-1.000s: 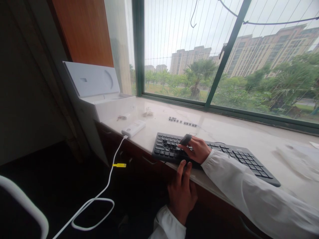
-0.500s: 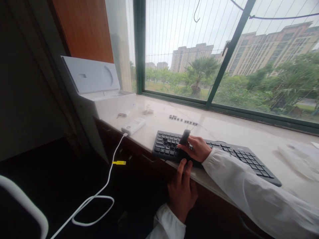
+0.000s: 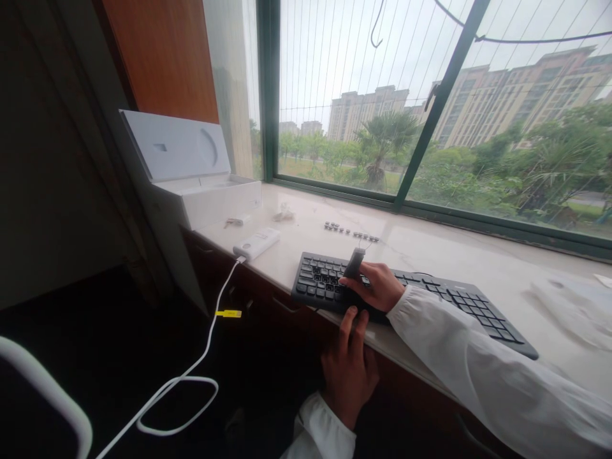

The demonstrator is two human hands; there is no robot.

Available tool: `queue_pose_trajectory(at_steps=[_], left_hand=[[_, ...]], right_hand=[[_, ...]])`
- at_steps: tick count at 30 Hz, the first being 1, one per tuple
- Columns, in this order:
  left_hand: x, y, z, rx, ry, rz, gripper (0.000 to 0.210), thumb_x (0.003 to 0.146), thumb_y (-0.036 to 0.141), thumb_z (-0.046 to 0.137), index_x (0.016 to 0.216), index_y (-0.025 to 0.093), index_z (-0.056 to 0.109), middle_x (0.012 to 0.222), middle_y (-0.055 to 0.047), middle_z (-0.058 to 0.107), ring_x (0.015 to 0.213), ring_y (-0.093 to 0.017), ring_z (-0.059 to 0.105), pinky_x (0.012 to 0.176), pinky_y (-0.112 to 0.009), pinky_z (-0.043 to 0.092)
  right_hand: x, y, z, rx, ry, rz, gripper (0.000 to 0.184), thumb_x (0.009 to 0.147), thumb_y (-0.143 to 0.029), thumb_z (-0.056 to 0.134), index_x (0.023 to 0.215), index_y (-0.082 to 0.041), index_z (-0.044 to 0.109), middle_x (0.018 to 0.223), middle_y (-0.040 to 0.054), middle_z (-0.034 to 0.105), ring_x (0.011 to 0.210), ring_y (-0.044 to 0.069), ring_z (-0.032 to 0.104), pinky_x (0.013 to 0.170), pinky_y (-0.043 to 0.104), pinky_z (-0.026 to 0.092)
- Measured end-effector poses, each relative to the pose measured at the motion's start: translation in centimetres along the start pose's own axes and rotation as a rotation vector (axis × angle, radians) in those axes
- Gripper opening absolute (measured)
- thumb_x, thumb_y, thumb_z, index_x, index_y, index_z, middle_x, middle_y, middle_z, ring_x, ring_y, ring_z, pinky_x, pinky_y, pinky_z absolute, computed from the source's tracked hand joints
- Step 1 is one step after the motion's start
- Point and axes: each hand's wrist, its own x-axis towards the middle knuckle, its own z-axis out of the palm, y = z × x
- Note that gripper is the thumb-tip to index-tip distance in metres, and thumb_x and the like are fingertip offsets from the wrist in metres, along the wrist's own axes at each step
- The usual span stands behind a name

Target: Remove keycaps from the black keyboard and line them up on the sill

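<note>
A black keyboard [image 3: 471, 299] lies along the front edge of the white sill, with several keycaps off its left part, where bare switch spots show. My right hand [image 3: 380, 285] is closed around a black keycap puller [image 3: 354, 262], held upright over the keys. Thin wire loops stick up from its top; its lower end is hidden by my fingers and the keys. Below, my left hand [image 3: 351, 366] reaches up with two fingers stretched out, their tips touching the keyboard's front edge; it holds nothing. Several loose keycaps [image 3: 348, 231] sit in a row behind the keyboard.
An open white box [image 3: 220, 201] stands at the left end of the sill. Before it lie a white power bank [image 3: 257, 243] with a white cable [image 3: 210, 335] hanging down, and crumpled plastic [image 3: 285, 212]. Clear plastic wrap [image 3: 568, 303] lies at right. A window [image 3: 335, 95] rises behind.
The view has shifted very slightly. My hands, the keycap puller and the keyboard keep almost the same places.
</note>
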Motion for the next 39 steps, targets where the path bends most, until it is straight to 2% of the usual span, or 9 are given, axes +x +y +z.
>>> queue_pose_trajectory(at_steps=[6,18,26,39], left_hand=[[0.0,0.0,0.1,-0.021,0.009,-0.003,0.066,0.081,0.008,0.048,0.143,0.028,0.039,0.145,-0.003,0.045,0.119,-0.019,0.057,0.091,-0.028,0.053],[0.1,-0.1,0.1,-0.007,0.005,0.001,0.066,0.080,0.007,0.048,0.142,0.027,0.040,0.145,-0.004,0.046,0.113,-0.018,0.060,0.088,-0.027,0.054],[0.1,-0.1,-0.2,-0.003,-0.014,0.011,0.067,0.080,0.008,0.049,0.143,0.028,0.038,0.146,-0.003,0.045,0.113,-0.018,0.060,0.087,-0.027,0.055],[-0.2,-0.4,0.9,0.046,0.029,0.019,0.073,0.077,0.004,0.046,0.146,0.027,0.035,0.149,-0.003,0.042,0.117,-0.019,0.059,0.086,-0.027,0.055]], right_hand=[[0.1,-0.1,0.0,-0.028,-0.002,-0.013,0.031,0.091,-0.046,0.054,0.079,-0.018,0.058,0.067,0.0036,0.064,0.055,0.013,0.057,0.054,0.025,0.043],[-0.1,-0.4,0.0,-0.096,0.055,-0.130,0.029,0.093,-0.043,0.052,0.077,-0.018,0.056,0.066,0.0026,0.058,0.057,0.013,0.054,0.055,0.025,0.043],[0.0,-0.5,-0.1,-0.081,0.053,-0.114,0.031,0.093,-0.044,0.052,0.076,-0.018,0.056,0.065,0.0023,0.059,0.056,0.013,0.054,0.054,0.025,0.043],[0.2,-0.4,0.0,-0.118,0.094,-0.148,0.033,0.093,-0.045,0.050,0.074,-0.019,0.054,0.063,0.0017,0.057,0.056,0.013,0.053,0.055,0.026,0.043]])
